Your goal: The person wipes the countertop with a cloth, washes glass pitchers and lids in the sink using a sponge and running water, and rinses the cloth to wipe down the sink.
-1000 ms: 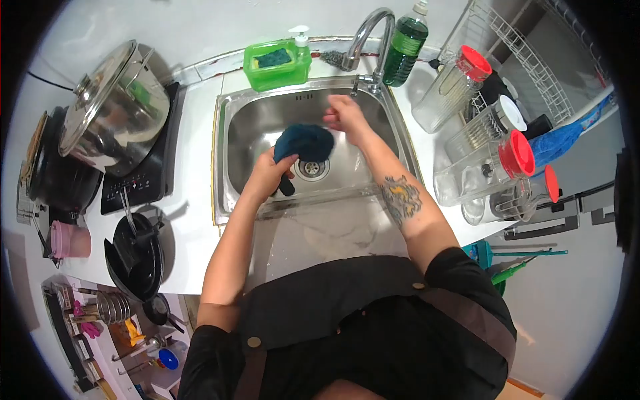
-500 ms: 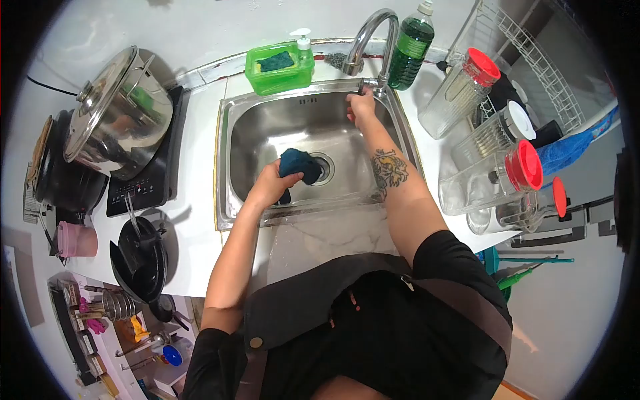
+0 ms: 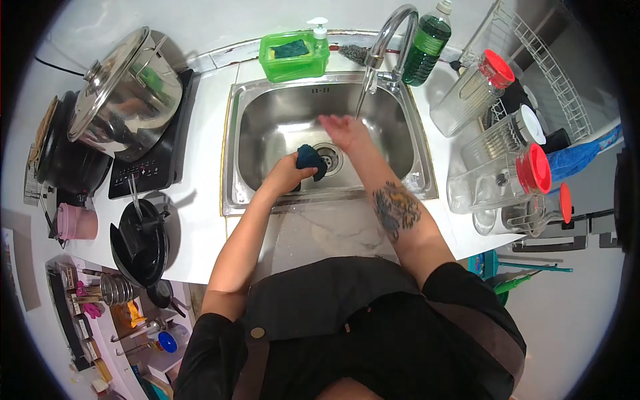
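My left hand (image 3: 285, 175) is closed around a dark blue-green cloth (image 3: 311, 163) over the front of the steel sink (image 3: 248, 160), just left of the drain (image 3: 329, 160). Water (image 3: 363, 93) runs in a thin stream from the curved faucet (image 3: 393, 27). Beneath the faucet, my right hand (image 3: 343, 132) is open, fingers pointing left, with the stream coming down at it. Nothing is in that hand. The faucet's handle (image 3: 381, 79) sits at the base behind it.
Behind the sink stand a green soap caddy (image 3: 293, 67) holding a sponge (image 3: 289, 49), and a green liquid bottle (image 3: 428, 44). Red-lidded pitchers (image 3: 490, 180) line the right counter. At left are a big steel pot (image 3: 127, 93), an induction cooker (image 3: 143, 175) and black pans (image 3: 141, 247).
My right hand has left the faucet handle and moved down and left under the spout. Water is now visibly running. My left hand still holds the cloth.
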The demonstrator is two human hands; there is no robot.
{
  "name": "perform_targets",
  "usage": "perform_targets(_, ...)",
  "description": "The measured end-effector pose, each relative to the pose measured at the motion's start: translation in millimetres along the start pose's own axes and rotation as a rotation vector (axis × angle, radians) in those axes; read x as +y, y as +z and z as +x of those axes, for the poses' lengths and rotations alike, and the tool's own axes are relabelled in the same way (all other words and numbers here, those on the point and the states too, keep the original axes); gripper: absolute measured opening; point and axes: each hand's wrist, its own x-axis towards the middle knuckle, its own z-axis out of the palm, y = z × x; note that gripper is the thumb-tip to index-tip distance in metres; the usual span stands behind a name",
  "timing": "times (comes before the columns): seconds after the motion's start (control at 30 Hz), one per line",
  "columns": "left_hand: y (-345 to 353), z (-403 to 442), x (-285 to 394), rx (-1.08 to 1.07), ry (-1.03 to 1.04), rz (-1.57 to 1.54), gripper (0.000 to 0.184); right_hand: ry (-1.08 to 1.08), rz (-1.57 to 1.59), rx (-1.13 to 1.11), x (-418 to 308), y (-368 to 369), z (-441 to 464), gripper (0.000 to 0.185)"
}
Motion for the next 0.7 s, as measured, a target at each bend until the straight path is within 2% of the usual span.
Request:
perform_targets(0.03,1.5,3.4,-5.5,0.003,0.015,-0.030,0.041,0.125,0.079,-0.132,-10.3,3.8,26.2,0.039)
perform_targets(0.07,1.2,3.5,-4.9,0.004,0.011,-0.032,0.041,0.128,0.077,-0.129,-17.4,15.8,36.2,0.039)
perform_targets(0.1,1.6,2.1,-4.8,-0.010,-0.022,-0.007,0.041,0.118,0.175,-0.342,-21.5,25.2,41.9,0.039)
perform_targets(0.17,-0.8,-1.5,-3.7,-0.022,-0.054,0.025,0.041,0.109,0.281,-0.558,-17.6,25.3,46.9,0.040)
perform_targets(0.27,-1.2,-0.3,-1.3,-0.050,-0.015,-0.029,0.042,-0.087,0.017,-0.330,-5.0,7.1,39.0,0.040)
perform_targets(0.33,-0.8,0.5,-0.1,-0.021,-0.016,-0.004,0.035,-0.055,0.192,0.034,3.1,-10.7,27.4,0.036)
perform_targets(0.43,0.0,8.4,5.5,0.008,-0.017,0.158,0.037,0.023,0.331,0.098,-7.7,-21.5,33.9,0.035)
perform_targets(0.5,1.1,9.8,20.1,0.020,-0.003,0.255,0.039,-0.188,0.310,-0.041,-38.0,-6.3,34.3,0.038)
perform_targets(0.53,2.4,8.5,26.9,0.039,0.003,0.350,0.041,-0.255,0.367,-0.317,-58.7,-6.7,52.2,0.038)
perform_targets(0.57,5.4,11.0,26.8,0.028,0.004,0.352,0.041,-0.343,0.455,-0.241,-73.7,15.7,31.6,0.039)
perform_targets(0.6,6.9,15.7,28.5,0.054,0.056,0.308,0.044,-0.336,0.474,-0.232,-86.0,21.4,29.0,0.039)
perform_targets(0.67,9.3,22.9,32.6,0.079,0.119,0.268,0.046,-0.340,0.326,-0.152,-85.2,14.5,20.9,0.035)
perform_targets(0.7,11.4,24.8,39.1,0.071,0.081,0.193,0.046,-0.301,0.243,-0.140,-79.6,4.4,24.9,0.033)
